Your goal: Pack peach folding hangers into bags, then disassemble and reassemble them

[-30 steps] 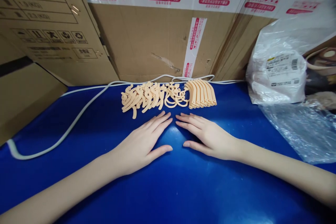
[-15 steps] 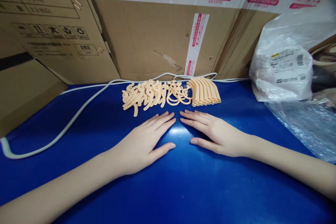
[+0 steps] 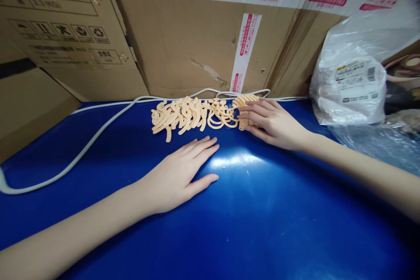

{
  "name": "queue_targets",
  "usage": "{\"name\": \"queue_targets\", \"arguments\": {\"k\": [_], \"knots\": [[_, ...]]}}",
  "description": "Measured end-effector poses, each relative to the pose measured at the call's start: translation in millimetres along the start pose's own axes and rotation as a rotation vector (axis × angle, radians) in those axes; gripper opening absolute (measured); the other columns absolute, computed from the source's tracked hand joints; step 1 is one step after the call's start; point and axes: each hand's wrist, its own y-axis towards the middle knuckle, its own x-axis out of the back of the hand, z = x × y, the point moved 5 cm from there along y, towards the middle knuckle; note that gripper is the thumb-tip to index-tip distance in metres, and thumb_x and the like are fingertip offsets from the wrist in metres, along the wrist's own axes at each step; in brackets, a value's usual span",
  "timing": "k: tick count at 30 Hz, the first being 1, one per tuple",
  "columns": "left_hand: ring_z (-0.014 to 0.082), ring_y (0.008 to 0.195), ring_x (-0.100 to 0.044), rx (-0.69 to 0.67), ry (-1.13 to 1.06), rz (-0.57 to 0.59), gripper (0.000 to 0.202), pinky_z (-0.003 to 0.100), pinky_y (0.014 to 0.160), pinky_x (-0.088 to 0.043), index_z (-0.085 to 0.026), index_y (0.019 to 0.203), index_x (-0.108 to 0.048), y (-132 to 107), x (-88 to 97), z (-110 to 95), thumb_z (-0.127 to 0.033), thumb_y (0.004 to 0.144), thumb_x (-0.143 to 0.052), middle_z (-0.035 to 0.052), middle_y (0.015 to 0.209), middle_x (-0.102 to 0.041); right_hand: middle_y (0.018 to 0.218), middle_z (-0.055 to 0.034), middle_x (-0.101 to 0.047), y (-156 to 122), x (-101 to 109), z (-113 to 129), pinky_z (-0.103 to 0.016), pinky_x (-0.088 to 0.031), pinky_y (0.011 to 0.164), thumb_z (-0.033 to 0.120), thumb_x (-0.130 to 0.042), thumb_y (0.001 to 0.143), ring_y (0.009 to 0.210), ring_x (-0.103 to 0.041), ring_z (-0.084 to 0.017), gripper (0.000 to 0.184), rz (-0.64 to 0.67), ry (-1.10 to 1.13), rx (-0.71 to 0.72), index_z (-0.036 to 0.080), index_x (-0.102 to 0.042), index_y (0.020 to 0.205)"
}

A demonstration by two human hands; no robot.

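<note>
My left hand (image 3: 183,170) lies flat on the blue table, fingers stretched and thumb apart, holding nothing. In front of it is a loose pile of cream, S-shaped flat pieces (image 3: 179,116). Several cream rings (image 3: 218,116) lie beside that pile, on its right. My right hand (image 3: 272,122) reaches over a row of curved cream strips (image 3: 244,101) at the right end. Its fingers are extended and spread over the strips, with the thumb at their near edge; the hand covers most of the row.
Cardboard boxes (image 3: 183,39) stand along the back and the left. A white cable (image 3: 98,133) runs across the rear and curls down the left side. On the right lie a labelled white plastic-wrapped package (image 3: 351,92) and clear plastic film (image 3: 370,144).
My right hand has moved from the table forward onto the curved strips. My left hand stays flat in place. The view has shifted slightly.
</note>
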Motion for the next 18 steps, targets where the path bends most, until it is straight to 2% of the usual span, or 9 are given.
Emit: {"name": "queue_targets", "arguments": {"k": [3,10,18], "knots": [[0.0270,0.149,-0.036,0.000,-0.005,0.000,0.062,0.049,0.122,-0.032,-0.016,0.152,-0.042,0.9,-0.7,1.5,-0.053,0.103,-0.040,0.0107,0.161,-0.037,0.127,-0.0135,-0.069,-0.1,-4.7,-7.1,-0.054,-0.040,0.108,0.032,-0.047,0.101,0.120,-0.060,-0.030,0.031,0.004,-0.007,0.001,0.016,-0.068,0.117],[0.0273,0.149,-0.035,0.008,-0.012,0.007,0.063,0.050,0.122,-0.032,-0.016,0.153,-0.041,0.5,-1.2,3.2,-0.054,0.103,-0.039,0.0100,0.162,-0.036,0.122,-0.0129,-0.071,-1.1,-5.3,-5.7,-0.053,-0.038,0.111,0.030,-0.046,0.101,0.118,-0.062,-0.029,0.030,-0.022,-0.044,-0.004,0.015,-0.068,0.116],[0.0264,0.150,-0.034,0.014,-0.010,0.023,0.064,0.051,0.122,-0.031,-0.016,0.154,-0.040,0.5,-1.2,3.5,-0.056,0.103,-0.037,0.0083,0.162,-0.035,0.121,-0.0172,-0.071,-2.3,-5.2,-4.7,-0.054,-0.038,0.111,0.028,-0.047,0.100,0.119,-0.062,-0.031,0.034,-0.025,-0.054,-0.014,0.009,-0.063,0.123]]}}
